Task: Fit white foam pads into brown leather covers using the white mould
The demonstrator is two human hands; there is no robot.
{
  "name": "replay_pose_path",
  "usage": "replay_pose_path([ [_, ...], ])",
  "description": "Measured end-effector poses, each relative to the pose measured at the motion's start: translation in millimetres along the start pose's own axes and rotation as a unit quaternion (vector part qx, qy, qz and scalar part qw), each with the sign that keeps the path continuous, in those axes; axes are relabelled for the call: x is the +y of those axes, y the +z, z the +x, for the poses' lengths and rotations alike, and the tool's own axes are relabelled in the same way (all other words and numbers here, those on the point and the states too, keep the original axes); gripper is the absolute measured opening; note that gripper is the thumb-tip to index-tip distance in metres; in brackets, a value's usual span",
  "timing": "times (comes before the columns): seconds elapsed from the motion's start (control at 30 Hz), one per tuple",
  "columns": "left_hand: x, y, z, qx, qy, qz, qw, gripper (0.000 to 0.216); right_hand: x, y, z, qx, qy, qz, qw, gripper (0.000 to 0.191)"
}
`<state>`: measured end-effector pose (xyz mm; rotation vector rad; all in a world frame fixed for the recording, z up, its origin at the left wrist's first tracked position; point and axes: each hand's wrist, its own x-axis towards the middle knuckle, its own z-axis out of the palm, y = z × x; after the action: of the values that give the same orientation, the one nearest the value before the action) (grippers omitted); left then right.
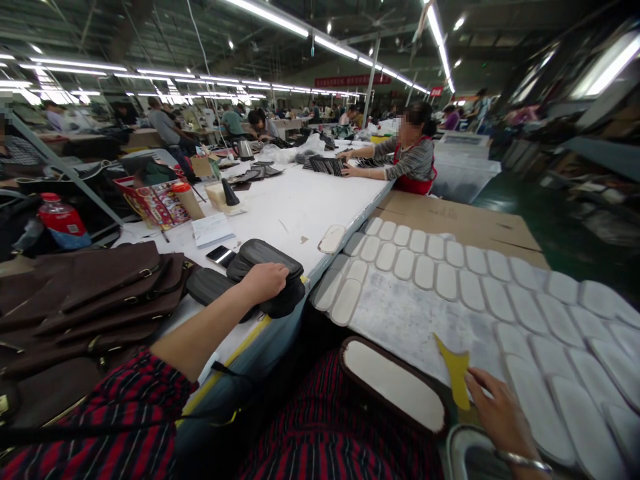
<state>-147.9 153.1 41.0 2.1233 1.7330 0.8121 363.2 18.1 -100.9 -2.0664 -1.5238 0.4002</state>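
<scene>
My left hand (265, 281) reaches over the white table, its curled fingers gripping the edge of a stack of black oval pieces (270, 253). Another black oval piece (207, 285) lies beside the stack, under my wrist. At the lower right, my right hand (500, 407) has its fingertips at the edge of a flat yellow scraper with a notched end (456, 370); my thumb is not clearly visible. Close to my lap is a brown-edged oval piece with a white face (395, 383). Just below my right hand stands a round container (467, 440), partly cut off.
Rows of white-faced oval pieces (437, 277) cover the right-hand board. Brown leather bags (90, 300) are piled at left. A phone (221, 255), a notepad (213, 230) and a lidded cup (187, 200) sit on the table. A co-worker (413, 157) handles dark pieces across it.
</scene>
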Motion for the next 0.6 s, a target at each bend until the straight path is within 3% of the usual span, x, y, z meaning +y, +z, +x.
replay_pose_path([
  [0.23,-18.0,-9.0,15.2,0.161,-0.097,-0.124,0.974,0.011,3.2,-8.5,-4.1,0.005,0.027,-0.006,1.000,0.054],
  [0.33,-32.7,-21.6,19.6,0.267,-0.140,-0.182,0.936,0.013,5.0,-10.1,-4.0,-0.002,0.049,-0.005,0.999,0.054],
  [0.43,-38.6,-49.5,11.6,0.389,-0.164,-0.191,0.886,0.017,4.3,-11.0,-2.7,0.002,0.065,-0.008,0.998,0.055],
  [0.53,-21.1,-83.7,-11.3,0.497,-0.141,-0.135,0.846,0.036,-7.2,-16.6,-4.7,0.042,0.056,-0.014,0.997,0.053],
  [0.6,6.2,-97.0,-29.5,0.577,-0.028,-0.007,0.817,0.050,-25.3,-24.9,-9.8,0.091,0.033,-0.008,0.995,0.051],
])
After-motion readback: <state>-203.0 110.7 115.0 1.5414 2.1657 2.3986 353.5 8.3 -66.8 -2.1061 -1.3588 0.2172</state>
